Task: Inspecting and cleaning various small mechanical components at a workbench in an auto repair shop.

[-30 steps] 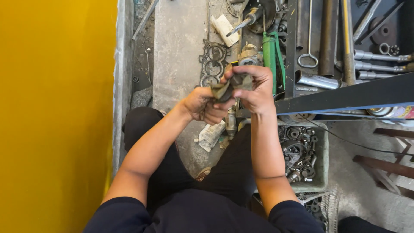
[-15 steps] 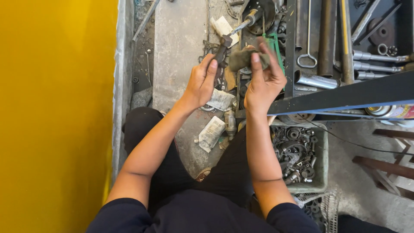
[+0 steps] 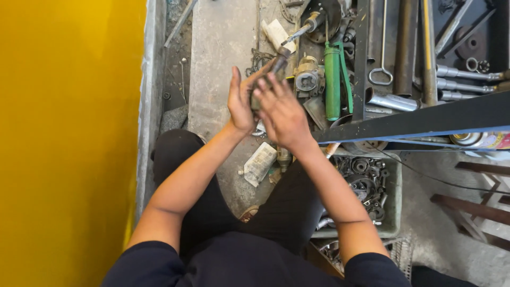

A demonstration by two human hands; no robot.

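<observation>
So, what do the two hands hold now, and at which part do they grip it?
Both the left hand and the right hand close around a small dark metal part. They cover its lower body; only its top end shows, so the exact grip cannot be told.

A yellow wall (image 3: 64, 133) is seen along the left side. A green cylinder (image 3: 332, 79) is laid among metal rods (image 3: 409, 48) and grey tubes (image 3: 390, 100) on the cluttered floor. A dark metal bar (image 3: 425, 119) is set across the scene at the right. A grey tray (image 3: 394, 210) is filled with bearings and rings (image 3: 364, 180). A small white packet (image 3: 259, 163) is laid on the concrete (image 3: 220, 48).
</observation>
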